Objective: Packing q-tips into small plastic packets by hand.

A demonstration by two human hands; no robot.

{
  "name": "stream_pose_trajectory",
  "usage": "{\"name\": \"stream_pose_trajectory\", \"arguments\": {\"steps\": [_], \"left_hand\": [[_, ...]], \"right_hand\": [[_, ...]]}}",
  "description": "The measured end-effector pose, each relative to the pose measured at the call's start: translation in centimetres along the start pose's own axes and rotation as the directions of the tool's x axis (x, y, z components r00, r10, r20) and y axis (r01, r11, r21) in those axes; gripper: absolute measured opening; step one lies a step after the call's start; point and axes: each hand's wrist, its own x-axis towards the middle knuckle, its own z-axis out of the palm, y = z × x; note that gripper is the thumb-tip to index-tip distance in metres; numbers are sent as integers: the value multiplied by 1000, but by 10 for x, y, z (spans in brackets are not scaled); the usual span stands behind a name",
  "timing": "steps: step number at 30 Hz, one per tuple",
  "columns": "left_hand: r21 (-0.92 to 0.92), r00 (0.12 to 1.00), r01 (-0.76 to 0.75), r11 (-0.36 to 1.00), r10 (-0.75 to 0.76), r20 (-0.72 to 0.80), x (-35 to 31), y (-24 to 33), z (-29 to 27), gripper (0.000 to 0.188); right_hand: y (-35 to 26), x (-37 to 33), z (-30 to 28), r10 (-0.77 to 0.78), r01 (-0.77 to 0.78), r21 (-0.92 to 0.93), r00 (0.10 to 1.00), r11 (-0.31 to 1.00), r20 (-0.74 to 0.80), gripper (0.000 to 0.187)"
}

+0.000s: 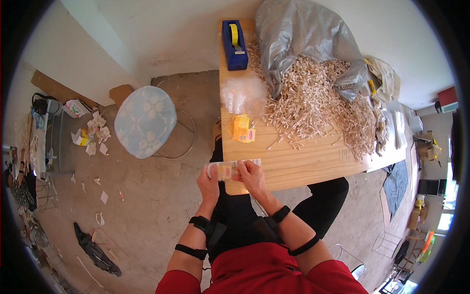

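Observation:
Over the table's near left corner, a clear plastic packet (226,171) with a yellow-and-white label card and cotton swabs inside is held between my hands. My left hand (209,183) is closed on its left end, the thumb over the plastic. My right hand (252,178) pinches the right end, where the swabs show in a row. Beyond my hands lies a small pile of yellow label cards (242,129). Behind the cards is a stack of clear plastic bags (243,95). A large heap of loose cotton swabs (308,100) spreads to the right.
A blue tape dispenser (235,45) stands at the table's (298,169) far left corner. A grey plastic sack (306,32) covers the back of the heap. Left of the table is a stool with a light blue flowered cover (146,122). Paper scraps litter the floor (147,206).

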Motion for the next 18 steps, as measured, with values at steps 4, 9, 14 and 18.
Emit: {"name": "stream_pose_trajectory", "arguments": {"steps": [4, 9, 14, 18], "left_hand": [[-44, 1000, 29, 999, -29, -1, -1, -5, 0, 28], [-21, 1000, 7, 1000, -7, 8, -1, -6, -1, 27], [7, 1000, 8, 1000, -8, 13, 0, -1, -1, 27], [0, 999, 18, 1000, -18, 34, 0, 1, -1, 28]], "right_hand": [[-2, 0, 5, -62, 63, 8, 995, 998, -74, 35], [-2, 1, 11, -117, 111, -44, 982, 993, -148, 31], [-1, 5, 13, -128, 128, -9, 980, 992, -154, 29], [-2, 5, 13, -117, 122, 25, 981, 992, -152, 28]]}}
